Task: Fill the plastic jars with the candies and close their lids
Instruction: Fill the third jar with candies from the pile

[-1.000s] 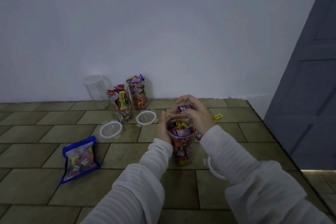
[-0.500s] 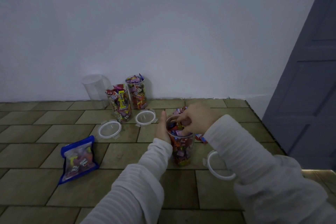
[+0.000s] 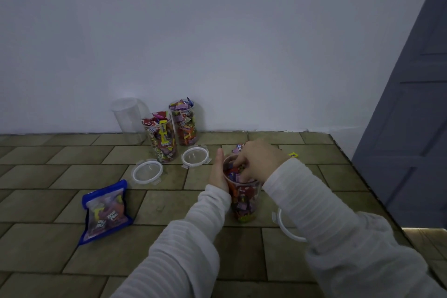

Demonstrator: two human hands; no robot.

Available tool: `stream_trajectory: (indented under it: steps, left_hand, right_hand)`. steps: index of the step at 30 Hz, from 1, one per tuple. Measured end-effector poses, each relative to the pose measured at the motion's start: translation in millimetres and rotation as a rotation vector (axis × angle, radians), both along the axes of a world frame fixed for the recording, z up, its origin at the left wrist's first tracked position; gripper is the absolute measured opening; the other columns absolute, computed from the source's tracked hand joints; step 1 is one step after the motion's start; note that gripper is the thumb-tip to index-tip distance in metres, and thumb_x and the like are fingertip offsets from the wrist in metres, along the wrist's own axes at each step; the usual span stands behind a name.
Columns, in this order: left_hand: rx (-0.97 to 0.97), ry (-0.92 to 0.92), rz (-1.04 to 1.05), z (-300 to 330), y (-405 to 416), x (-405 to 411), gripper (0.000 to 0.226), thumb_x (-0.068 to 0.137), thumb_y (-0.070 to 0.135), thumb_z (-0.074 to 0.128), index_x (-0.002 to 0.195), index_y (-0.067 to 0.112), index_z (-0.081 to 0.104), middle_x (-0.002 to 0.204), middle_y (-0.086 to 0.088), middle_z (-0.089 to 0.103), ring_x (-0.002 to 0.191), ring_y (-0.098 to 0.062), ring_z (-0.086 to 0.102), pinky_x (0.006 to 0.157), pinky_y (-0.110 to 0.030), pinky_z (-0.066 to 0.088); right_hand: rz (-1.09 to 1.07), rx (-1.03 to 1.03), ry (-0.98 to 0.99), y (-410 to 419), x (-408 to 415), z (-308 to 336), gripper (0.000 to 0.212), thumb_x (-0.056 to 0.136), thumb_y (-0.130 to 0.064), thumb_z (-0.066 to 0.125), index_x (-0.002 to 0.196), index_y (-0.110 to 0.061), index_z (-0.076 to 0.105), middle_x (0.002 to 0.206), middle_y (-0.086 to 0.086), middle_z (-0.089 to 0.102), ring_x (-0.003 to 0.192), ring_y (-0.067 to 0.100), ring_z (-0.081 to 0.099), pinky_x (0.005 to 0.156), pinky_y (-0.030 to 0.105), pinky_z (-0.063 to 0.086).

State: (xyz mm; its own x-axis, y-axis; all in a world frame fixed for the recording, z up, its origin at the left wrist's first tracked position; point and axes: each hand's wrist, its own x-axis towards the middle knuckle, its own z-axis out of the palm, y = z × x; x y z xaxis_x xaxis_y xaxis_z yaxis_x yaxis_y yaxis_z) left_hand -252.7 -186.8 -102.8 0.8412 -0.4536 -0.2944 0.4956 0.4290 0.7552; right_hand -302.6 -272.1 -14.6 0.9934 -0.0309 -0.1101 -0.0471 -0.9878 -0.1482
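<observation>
- The near jar [image 3: 243,201] stands upright on the tiled floor [image 3: 60,167], just in front of the person, already packed with candies [image 3: 242,203] almost to its rim.
- The left hand [image 3: 217,174] lies flat against the jar's left wall, fingers straight and together, thumb side up; judged, it braces the jar so it does not tip while the other hand works inside.
- The right hand [image 3: 260,161] reaches over the mouth with its fingers curled down among the top candies. Whether it pinches 1 or only presses them down, I cannot tell.
- This jar's lid [image 3: 287,230] lies on the floor just right of it, partly under the right sleeve, near enough to grab once filling ends.
- 2 full jars stand by the wall, the front jar [image 3: 160,140] and the back jar [image 3: 185,122], touching or nearly so, both without lids.
- Their 2 lids, the left lid [image 3: 147,172] and the middle lid [image 3: 195,156], lie flat in front of them.
- An empty jar [image 3: 128,116] waits at the wall, left of the full ones.
- A blue candy bag [image 3: 106,213] lies to the left, and a few loose candies [image 3: 292,154] sit beyond the right hand.
- Judged: filling is nearly over for this jar; no lid is closed yet.
</observation>
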Motion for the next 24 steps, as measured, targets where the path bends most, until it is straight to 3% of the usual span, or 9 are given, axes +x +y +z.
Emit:
stream_trajectory:
  steps: [3,7,11,15,20,22,24]
  left_hand:
    - [-0.012,-0.012,0.038,2,-2,-3,0.052,0.095,0.048,0.036,0.078,0.005,0.061,0.063,-0.009,0.07,0.073,-0.026,0.062,0.068,-0.032,0.048]
    - [-0.022,-0.015,0.067,4,-2,-4,0.056,0.097,0.044,0.035,0.067,0.005,0.061,0.058,-0.009,0.068,0.065,-0.024,0.062,0.064,-0.031,0.046]
    - [0.001,-0.013,0.03,8,-3,-8,0.054,0.099,0.042,0.03,0.076,0.003,0.059,0.055,-0.009,0.068,0.058,-0.022,0.065,0.053,-0.026,0.051]
    - [-0.026,0.016,0.047,10,0,-8,0.054,0.098,0.045,0.032,0.079,0.003,0.061,0.059,-0.01,0.069,0.074,-0.026,0.06,0.066,-0.033,0.047]
    - [0.014,0.015,0.028,11,2,-9,0.053,0.098,0.043,0.033,0.076,0.003,0.062,0.059,-0.009,0.068,0.071,-0.024,0.061,0.065,-0.032,0.046]
    - [0.008,0.003,0.018,11,2,-10,0.055,0.097,0.045,0.034,0.08,0.003,0.064,0.066,-0.012,0.07,0.069,-0.025,0.066,0.067,-0.033,0.048]
    - [0.007,0.0,-0.013,5,3,-7,0.061,0.093,0.051,0.034,0.08,0.004,0.071,0.077,-0.017,0.072,0.08,-0.031,0.066,0.075,-0.037,0.049]
  right_hand:
    - [-0.06,0.036,0.003,-6,2,6,0.043,0.076,-0.025,0.079,0.118,-0.026,0.068,0.103,0.004,0.064,0.085,0.013,0.053,0.063,0.023,0.038]
    - [-0.067,-0.017,0.059,-4,7,0,0.044,0.079,-0.021,0.077,0.122,-0.023,0.066,0.118,0.006,0.064,0.105,0.021,0.061,0.071,0.022,0.039]
    - [-0.012,-0.064,0.09,-1,11,-3,0.045,0.082,-0.021,0.073,0.125,-0.028,0.063,0.12,0.003,0.064,0.107,0.02,0.06,0.072,0.02,0.038]
    - [0.019,-0.06,0.098,-1,8,-2,0.044,0.085,-0.016,0.07,0.126,-0.028,0.062,0.125,0.002,0.059,0.114,0.022,0.056,0.08,0.025,0.042]
    - [0.057,-0.049,0.098,0,4,1,0.04,0.085,-0.017,0.069,0.124,-0.026,0.064,0.124,0.003,0.06,0.113,0.021,0.056,0.079,0.024,0.04]
    - [0.032,0.022,0.033,-5,1,5,0.038,0.084,-0.023,0.07,0.122,-0.026,0.066,0.121,0.001,0.063,0.11,0.017,0.058,0.075,0.021,0.039]
    - [-0.052,0.221,-0.157,-15,-3,7,0.032,0.085,-0.028,0.069,0.116,-0.023,0.069,0.115,-0.002,0.067,0.101,0.013,0.061,0.077,0.019,0.041]
